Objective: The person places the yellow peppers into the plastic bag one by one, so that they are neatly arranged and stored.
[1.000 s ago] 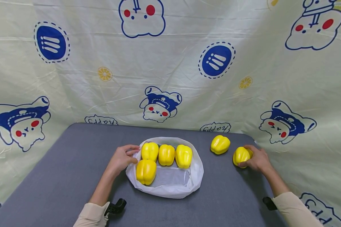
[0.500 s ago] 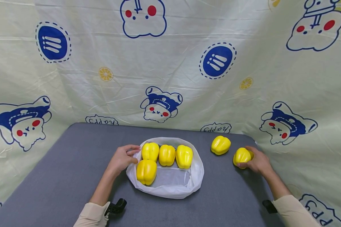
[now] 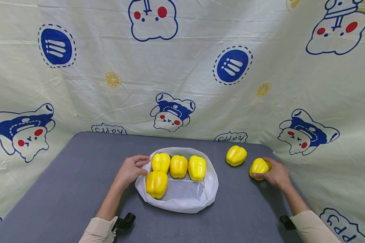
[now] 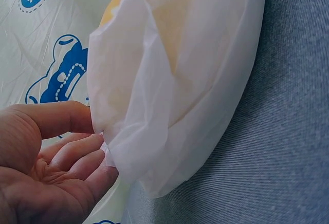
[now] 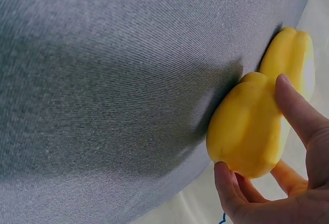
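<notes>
A white bag with its top folded down lies on the grey table, several yellow bell peppers inside it. At its left rim, my left hand holds the edge of the bag between thumb and fingers; in the left wrist view the fingertips are partly hidden by the thin white material. Far to the right, my right hand grips another yellow bell pepper, thumb on one side and fingers on the other. The right wrist view shows this pepper close to the table surface.
One more yellow bell pepper lies on the table between the bag and my right hand, near the back edge. The grey table ends against a pale curtain printed with cartoon figures.
Almost nothing differs. Both hands stay in place, the left at the bag's rim and the right around the bell pepper, while the head view shifts very slightly.
</notes>
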Tool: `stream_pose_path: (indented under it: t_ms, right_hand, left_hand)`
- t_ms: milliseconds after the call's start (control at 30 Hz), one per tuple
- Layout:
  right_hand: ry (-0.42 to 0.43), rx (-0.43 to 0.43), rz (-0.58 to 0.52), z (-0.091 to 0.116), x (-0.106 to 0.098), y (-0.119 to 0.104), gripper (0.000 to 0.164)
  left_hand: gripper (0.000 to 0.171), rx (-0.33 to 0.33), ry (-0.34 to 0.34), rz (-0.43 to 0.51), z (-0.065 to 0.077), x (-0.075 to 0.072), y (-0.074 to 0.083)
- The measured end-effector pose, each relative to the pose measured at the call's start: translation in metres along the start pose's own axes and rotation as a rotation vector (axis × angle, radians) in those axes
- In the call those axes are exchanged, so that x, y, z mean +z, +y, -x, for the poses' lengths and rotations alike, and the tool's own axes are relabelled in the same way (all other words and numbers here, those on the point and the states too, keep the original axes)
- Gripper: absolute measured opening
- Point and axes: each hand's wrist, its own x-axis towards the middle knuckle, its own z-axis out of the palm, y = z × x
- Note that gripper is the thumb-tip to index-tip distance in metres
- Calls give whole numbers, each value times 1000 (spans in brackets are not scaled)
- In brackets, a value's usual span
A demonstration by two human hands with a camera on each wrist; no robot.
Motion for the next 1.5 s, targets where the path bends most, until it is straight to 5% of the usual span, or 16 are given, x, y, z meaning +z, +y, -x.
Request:
stream_pose_path:
  t_ms: [467, 1500]
  right_hand:
    - [39, -47, -8, 8, -14, -8, 95]
    - [53, -187, -70, 28, -31, -77, 90]
  left_hand:
    - [55, 3, -10, -4, 0, 0, 0]
    - [55, -9, -2, -16, -1, 1, -2]
